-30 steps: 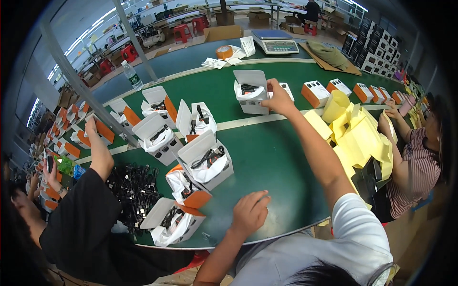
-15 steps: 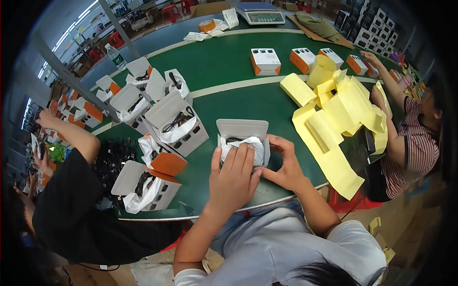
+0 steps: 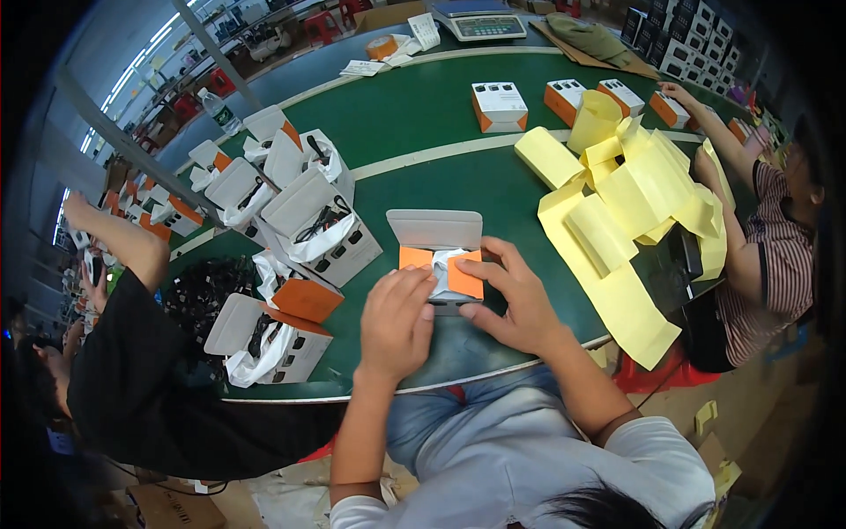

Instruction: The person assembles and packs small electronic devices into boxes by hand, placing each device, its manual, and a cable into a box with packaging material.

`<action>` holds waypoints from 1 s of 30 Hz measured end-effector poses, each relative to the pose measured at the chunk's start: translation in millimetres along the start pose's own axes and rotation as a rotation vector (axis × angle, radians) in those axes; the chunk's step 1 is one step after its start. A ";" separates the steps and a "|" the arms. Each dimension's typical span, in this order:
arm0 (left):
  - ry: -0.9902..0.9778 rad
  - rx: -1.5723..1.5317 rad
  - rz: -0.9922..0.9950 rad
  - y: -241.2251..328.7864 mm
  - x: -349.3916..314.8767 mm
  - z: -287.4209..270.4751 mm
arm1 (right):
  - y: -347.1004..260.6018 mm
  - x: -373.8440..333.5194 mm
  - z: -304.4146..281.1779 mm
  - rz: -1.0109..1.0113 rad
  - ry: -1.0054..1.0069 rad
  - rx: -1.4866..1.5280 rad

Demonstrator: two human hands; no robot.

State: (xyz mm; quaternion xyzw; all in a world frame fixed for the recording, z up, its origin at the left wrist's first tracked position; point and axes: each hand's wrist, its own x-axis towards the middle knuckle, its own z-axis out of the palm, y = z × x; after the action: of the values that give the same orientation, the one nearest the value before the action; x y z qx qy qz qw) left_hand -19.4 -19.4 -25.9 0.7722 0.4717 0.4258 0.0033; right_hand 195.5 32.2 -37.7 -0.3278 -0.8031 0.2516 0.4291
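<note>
In front of me on the green table stands a small white carton (image 3: 434, 229), its lid raised at the back. Two orange side flaps are folded inward over white wrapping (image 3: 441, 273), which shows in the gap between them. My left hand (image 3: 394, 322) is closed at the carton's left side, fingers together over the left flap. With fingers on the right flap and thumb by the front wall, my right hand (image 3: 514, 304) grips the other side. The black cable seen earlier is now hidden.
Open cartons (image 3: 322, 225) with wrapped cables stand at left, by a pile of black cables (image 3: 207, 295). Yellow card inserts (image 3: 617, 207) heap up at right. Closed boxes (image 3: 500, 108) and a scale (image 3: 480, 22) lie farther back. Co-workers' arms (image 3: 128, 242) reach in on both sides.
The orange side flaps have come down over the white wrapping. My left hand has moved from atop the wrapping to the carton's left side; my right fingers now press the right flap.
</note>
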 end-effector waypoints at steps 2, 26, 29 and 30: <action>-0.051 -0.103 -0.100 -3.4 9.1 -12.1 | 3.0 4.4 -1.0 -0.126 0.056 -0.148; -0.098 -0.431 0.041 -32.3 6.3 -8.4 | -7.2 19.9 -19.4 0.059 -0.195 0.238; -0.060 -0.391 0.094 -34.9 4.9 -5.1 | -4.8 18.7 -18.1 0.057 -0.183 0.247; -0.062 -0.395 0.091 -35.3 5.1 -4.0 | -4.1 18.5 -17.9 0.069 -0.184 0.253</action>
State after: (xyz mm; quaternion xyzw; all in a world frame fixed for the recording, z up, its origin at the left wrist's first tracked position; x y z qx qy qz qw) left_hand -46.7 2.3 -34.4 0.7898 0.3433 0.4857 0.1498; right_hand 201.8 45.5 -16.1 -0.2742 -0.7891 0.3944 0.3829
